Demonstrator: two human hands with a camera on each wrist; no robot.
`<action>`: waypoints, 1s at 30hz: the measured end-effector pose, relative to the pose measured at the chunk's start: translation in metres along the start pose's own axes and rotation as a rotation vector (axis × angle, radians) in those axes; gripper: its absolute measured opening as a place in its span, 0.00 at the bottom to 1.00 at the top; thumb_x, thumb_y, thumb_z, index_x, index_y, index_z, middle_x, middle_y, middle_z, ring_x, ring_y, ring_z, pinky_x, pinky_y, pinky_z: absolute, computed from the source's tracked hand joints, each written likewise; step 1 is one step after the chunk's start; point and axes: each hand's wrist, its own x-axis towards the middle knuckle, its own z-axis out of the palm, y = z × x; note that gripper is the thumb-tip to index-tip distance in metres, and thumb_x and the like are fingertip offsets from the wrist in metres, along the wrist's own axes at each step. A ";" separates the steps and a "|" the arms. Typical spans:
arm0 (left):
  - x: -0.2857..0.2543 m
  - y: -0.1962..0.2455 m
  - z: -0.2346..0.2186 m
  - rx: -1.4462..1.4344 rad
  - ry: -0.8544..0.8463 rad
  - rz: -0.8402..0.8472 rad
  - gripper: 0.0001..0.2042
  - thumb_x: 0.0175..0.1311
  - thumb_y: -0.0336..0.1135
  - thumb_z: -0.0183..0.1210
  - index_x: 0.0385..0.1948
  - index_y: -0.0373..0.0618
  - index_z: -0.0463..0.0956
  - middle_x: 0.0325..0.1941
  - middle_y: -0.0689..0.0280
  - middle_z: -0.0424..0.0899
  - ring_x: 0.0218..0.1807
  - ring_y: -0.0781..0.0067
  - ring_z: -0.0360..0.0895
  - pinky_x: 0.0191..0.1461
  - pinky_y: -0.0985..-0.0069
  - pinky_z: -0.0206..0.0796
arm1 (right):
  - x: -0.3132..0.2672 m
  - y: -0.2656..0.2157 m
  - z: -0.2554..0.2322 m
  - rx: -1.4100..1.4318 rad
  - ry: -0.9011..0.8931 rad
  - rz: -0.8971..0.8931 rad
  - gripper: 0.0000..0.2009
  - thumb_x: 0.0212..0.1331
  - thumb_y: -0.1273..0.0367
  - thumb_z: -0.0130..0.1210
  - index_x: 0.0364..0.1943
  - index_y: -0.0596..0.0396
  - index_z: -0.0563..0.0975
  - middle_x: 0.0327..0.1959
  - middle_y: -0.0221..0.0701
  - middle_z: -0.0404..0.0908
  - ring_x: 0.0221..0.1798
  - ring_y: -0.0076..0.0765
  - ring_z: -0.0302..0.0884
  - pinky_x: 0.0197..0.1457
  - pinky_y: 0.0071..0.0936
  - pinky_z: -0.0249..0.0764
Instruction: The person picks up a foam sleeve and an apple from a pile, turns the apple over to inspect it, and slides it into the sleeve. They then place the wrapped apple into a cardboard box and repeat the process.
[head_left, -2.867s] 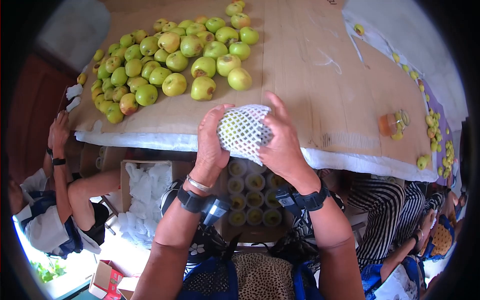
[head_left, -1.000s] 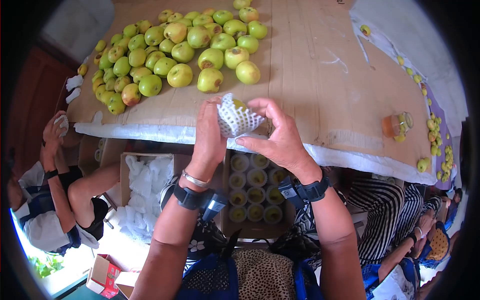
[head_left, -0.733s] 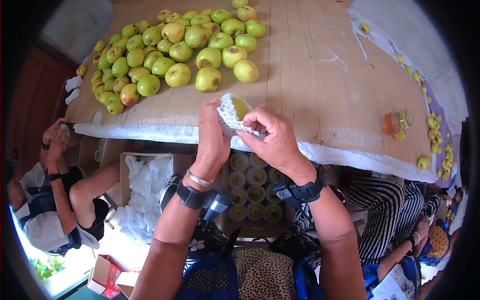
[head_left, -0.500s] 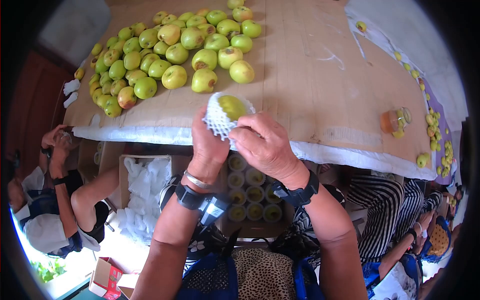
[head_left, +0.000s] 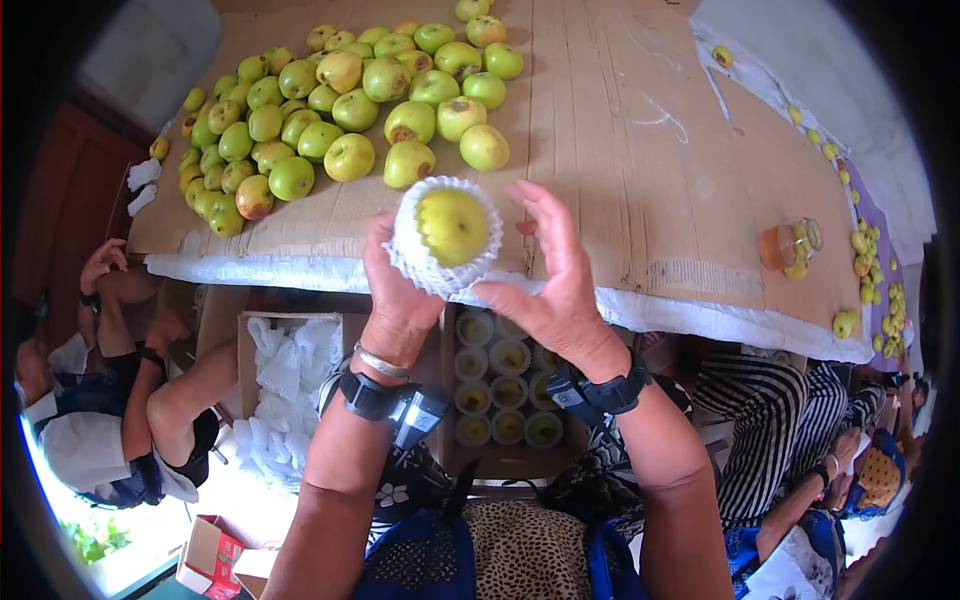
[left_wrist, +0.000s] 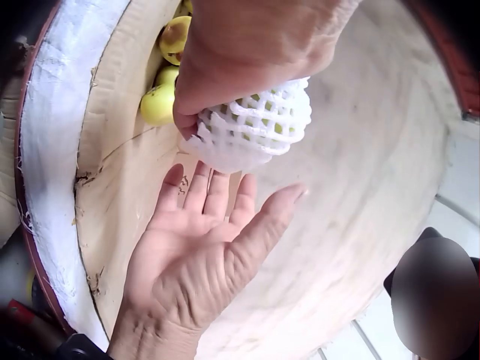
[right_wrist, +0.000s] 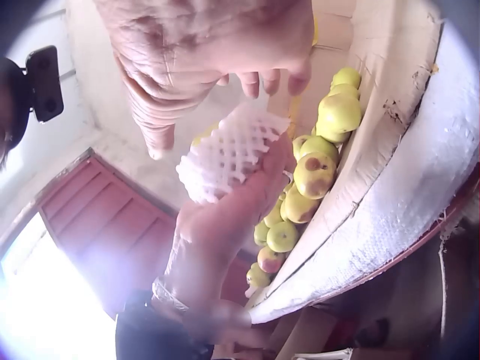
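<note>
My left hand grips a yellow-green apple wrapped in a white foam net sleeve, held over the near edge of the table. The net's mouth faces up and leaves the apple's top bare. In the left wrist view, the netted side of the sleeve shows under the left hand's thumb side. To its right, my right hand is apart from the fruit, fingers loosely spread; the left wrist view shows its palm empty. Loose apples lie in a heap just beyond the hands.
Below the table edge stands a box of net-wrapped apples in rows. Left of it, another box holds white foam nets. A glass jar stands at right. People sit on both sides.
The right fingers have let go of the net's rim and moved off to the right, spreading. The left hand has turned the apple so its bare top faces up.
</note>
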 end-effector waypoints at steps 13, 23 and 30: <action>-0.001 -0.008 0.003 0.033 0.031 -0.034 0.22 0.63 0.46 0.43 0.53 0.43 0.64 0.53 0.60 0.71 0.56 0.63 0.69 0.59 0.64 0.61 | 0.004 0.005 0.001 -0.292 -0.001 -0.092 0.46 0.31 0.70 0.68 0.61 0.54 0.55 0.53 0.43 0.64 0.55 0.50 0.64 0.57 0.39 0.63; -0.009 -0.012 0.010 0.177 0.125 -0.185 0.17 0.62 0.44 0.51 0.46 0.42 0.67 0.44 0.63 0.75 0.48 0.70 0.73 0.52 0.72 0.67 | 0.007 0.005 0.005 -0.280 -0.137 -0.112 0.52 0.27 0.65 0.72 0.63 0.54 0.51 0.58 0.45 0.60 0.60 0.49 0.61 0.61 0.38 0.61; -0.007 -0.012 0.010 0.169 0.141 -0.165 0.19 0.63 0.46 0.46 0.47 0.42 0.68 0.45 0.61 0.77 0.47 0.67 0.75 0.53 0.69 0.67 | 0.004 0.012 0.002 -0.257 -0.064 -0.125 0.54 0.30 0.50 0.70 0.63 0.59 0.52 0.62 0.46 0.56 0.65 0.47 0.55 0.65 0.40 0.55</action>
